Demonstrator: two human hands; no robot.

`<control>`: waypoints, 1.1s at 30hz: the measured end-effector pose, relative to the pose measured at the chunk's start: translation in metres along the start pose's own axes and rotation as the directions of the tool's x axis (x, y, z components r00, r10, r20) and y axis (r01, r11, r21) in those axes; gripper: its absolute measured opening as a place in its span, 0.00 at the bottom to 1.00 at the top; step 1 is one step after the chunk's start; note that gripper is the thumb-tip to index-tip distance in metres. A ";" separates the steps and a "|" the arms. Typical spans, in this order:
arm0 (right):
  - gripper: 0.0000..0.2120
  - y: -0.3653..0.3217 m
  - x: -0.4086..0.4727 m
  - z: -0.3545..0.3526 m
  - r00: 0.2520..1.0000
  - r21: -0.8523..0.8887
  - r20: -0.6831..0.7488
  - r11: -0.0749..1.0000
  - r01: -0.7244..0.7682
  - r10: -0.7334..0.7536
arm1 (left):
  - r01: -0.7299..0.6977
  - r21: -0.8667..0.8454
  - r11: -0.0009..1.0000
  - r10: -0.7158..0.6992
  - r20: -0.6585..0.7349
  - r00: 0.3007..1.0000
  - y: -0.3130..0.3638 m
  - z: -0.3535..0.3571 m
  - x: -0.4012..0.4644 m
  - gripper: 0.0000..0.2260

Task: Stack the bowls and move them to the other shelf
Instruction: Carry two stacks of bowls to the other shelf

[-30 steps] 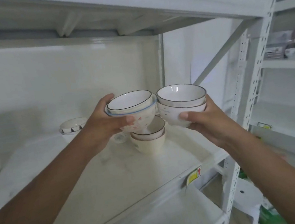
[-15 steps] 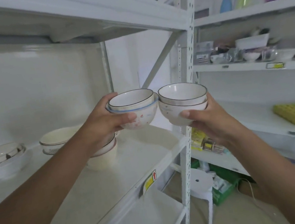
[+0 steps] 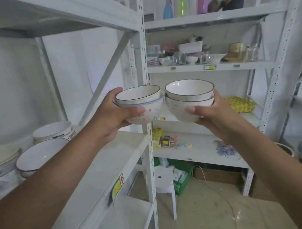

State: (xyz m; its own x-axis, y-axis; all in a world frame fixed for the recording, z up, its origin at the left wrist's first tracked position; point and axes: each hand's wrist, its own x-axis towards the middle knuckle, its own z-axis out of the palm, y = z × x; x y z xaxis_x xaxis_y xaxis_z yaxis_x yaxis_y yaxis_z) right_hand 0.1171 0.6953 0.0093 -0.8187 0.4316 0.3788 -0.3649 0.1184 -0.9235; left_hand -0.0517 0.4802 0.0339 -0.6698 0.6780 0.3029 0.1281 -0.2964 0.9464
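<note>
Fingers (image 3: 136,112) keep both bowl stacks (image 3: 141,106); view has swung toward right shelf (image 3: 211,67).

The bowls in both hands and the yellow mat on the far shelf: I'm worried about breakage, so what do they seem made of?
Bowls in the left hand and in the right hand: likely glazed ceramic, glossy white with thin painted rims, so probably breakable. Yellow mat: looks like moulded plastic or woven fibre, an open grid, matte; too blurred to say which.
</note>
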 end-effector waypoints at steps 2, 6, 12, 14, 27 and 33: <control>0.39 0.000 -0.007 -0.010 0.998 -0.015 -0.063 1.000 -0.011 0.010 | 0.000 -0.023 1.000 0.001 0.036 0.999 -0.007 0.010 0.007 0.44; 0.39 0.005 -0.016 -0.031 0.991 -0.038 -0.137 0.999 -0.017 0.011 | 0.031 -0.054 0.998 -0.026 0.087 0.996 -0.023 0.030 0.018 0.36; 0.40 0.015 -0.014 -0.071 0.982 -0.032 -0.188 0.999 -0.019 0.013 | 0.053 -0.094 0.994 -0.040 0.136 0.990 -0.049 0.062 0.045 0.41; 0.44 0.019 -0.010 -0.086 0.979 -0.014 -0.202 1.000 -0.013 0.010 | 0.063 -0.107 0.992 -0.047 0.150 0.988 -0.057 0.074 0.055 0.48; 0.44 0.052 0.045 -0.193 0.965 0.009 -0.258 0.999 -0.044 0.045 | 0.079 -0.119 0.990 -0.062 0.144 0.988 -0.104 0.141 0.150 0.49; 0.55 0.073 0.069 -0.223 0.950 0.023 -0.305 0.997 -0.069 0.073 | 0.077 -0.146 0.986 -0.057 0.139 0.989 -0.122 0.160 0.197 0.59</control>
State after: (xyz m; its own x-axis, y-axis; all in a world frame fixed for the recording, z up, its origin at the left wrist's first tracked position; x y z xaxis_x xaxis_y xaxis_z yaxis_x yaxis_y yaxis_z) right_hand 0.1325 0.9328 -0.0452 -0.6686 0.6912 0.2743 -0.3179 0.0677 -0.9457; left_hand -0.0823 0.7571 -0.0040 -0.5677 0.7806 0.2615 -0.0322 -0.3385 0.9404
